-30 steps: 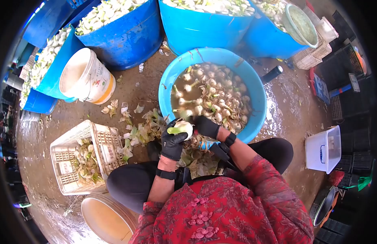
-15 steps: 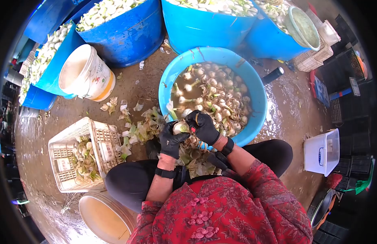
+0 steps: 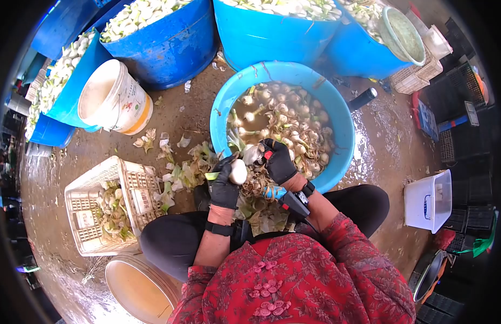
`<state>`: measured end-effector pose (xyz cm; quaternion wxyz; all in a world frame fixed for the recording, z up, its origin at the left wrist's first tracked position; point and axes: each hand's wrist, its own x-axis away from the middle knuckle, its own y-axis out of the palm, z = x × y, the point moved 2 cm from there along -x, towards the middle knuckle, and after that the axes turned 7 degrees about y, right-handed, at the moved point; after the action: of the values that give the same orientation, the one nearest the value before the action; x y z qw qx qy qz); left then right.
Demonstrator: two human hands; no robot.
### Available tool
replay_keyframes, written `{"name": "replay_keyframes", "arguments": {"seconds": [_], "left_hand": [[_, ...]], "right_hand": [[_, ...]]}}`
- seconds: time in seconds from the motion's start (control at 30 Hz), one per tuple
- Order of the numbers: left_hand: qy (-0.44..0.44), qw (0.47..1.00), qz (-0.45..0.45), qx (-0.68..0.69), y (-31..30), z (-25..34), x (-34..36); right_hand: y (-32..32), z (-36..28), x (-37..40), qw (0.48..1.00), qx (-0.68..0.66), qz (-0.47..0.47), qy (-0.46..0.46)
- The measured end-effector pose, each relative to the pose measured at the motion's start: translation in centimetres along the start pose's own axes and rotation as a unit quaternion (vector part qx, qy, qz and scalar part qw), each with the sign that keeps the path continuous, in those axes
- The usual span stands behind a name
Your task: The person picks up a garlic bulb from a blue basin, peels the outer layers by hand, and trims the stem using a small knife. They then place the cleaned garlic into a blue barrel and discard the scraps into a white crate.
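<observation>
My left hand (image 3: 223, 184), in a black glove, is closed around a smooth white garlic bulb (image 3: 238, 171). Its short green stem (image 3: 211, 176) pokes out on the left. Just to the right, my gloved right hand (image 3: 278, 161) pinches a loose, pale purplish garlic skin (image 3: 254, 154) over the basin's near rim. Something red shows at the right thumb; I cannot make out what. Beyond both hands, the blue basin (image 3: 345, 154) holds unpeeled garlic (image 3: 296, 127) in murky water. Beneath the hands lies a heap of stripped skins (image 3: 264, 216).
A white plastic crate (image 3: 77, 186) with garlic leaves stands left, above a beige bucket (image 3: 134, 289). Large blue tubs (image 3: 167, 51) full of white bulbs line the back, beside a white bucket (image 3: 123, 100). Right is a clear bin (image 3: 423, 202). A blue-and-black object (image 3: 294, 204) lies by my right wrist.
My hands have drawn apart. The bulb, earlier between both hands, has come away with my left hand, bare and white, while the skin stays at my right hand.
</observation>
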<state>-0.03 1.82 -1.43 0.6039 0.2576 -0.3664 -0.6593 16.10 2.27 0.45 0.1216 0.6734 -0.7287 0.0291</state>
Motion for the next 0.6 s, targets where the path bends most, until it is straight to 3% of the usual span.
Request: {"name": "replay_keyframes", "arguments": {"seconds": [0.03, 0.1, 0.17, 0.2, 0.23, 0.27, 0.33, 0.43, 0.5, 0.57, 0.6], "left_hand": [[0.016, 0.999, -0.011, 0.039, -0.2, 0.4, -0.2], [0.04, 0.996, 0.004, 0.081, -0.1, 1.6, -0.5], [0.059, 0.989, -0.035, 0.127, 0.6, 2.5, -0.6], [0.061, 0.989, -0.034, 0.127, 0.8, 2.8, -0.6], [0.066, 0.989, -0.051, 0.121, 1.0, 3.0, -0.6], [0.071, 0.989, -0.067, 0.115, 1.3, 3.2, -0.6], [0.073, 0.987, -0.086, 0.112, 1.7, 3.4, -0.6], [0.069, 0.987, -0.118, 0.083, 2.0, 3.2, -0.4], [0.009, 0.989, -0.143, 0.045, 2.2, 3.1, -0.2], [0.022, 0.988, -0.139, 0.057, 2.2, 2.8, -0.3], [-0.012, 0.99, -0.1, 0.1, 1.9, 2.6, -0.1]], "right_hand": [[-0.3, 0.2, -0.1, 0.998, -0.018, 0.026, 0.047], [-1.3, 3.2, -0.4, 0.997, -0.007, 0.059, 0.049], [-1.8, 6.6, 0.1, 0.972, 0.235, 0.001, -0.026], [-1.5, 7.7, 0.6, 0.932, 0.34, -0.091, -0.087], [-0.5, 8.9, 0.7, 0.933, 0.285, -0.201, -0.092], [-0.8, 9.8, 1.2, 0.935, 0.283, -0.206, -0.063], [0.5, 5.1, 2.8, 0.936, 0.28, -0.212, -0.03], [2.3, -1.7, 2.8, 0.971, 0.167, -0.136, -0.105], [3.1, -3.9, 2.4, 0.954, 0.133, -0.205, -0.173], [3.1, -4.2, 2.0, 0.956, 0.109, -0.226, -0.152], [3.2, -4.0, 1.7, 0.945, 0.144, -0.256, -0.141]]}}
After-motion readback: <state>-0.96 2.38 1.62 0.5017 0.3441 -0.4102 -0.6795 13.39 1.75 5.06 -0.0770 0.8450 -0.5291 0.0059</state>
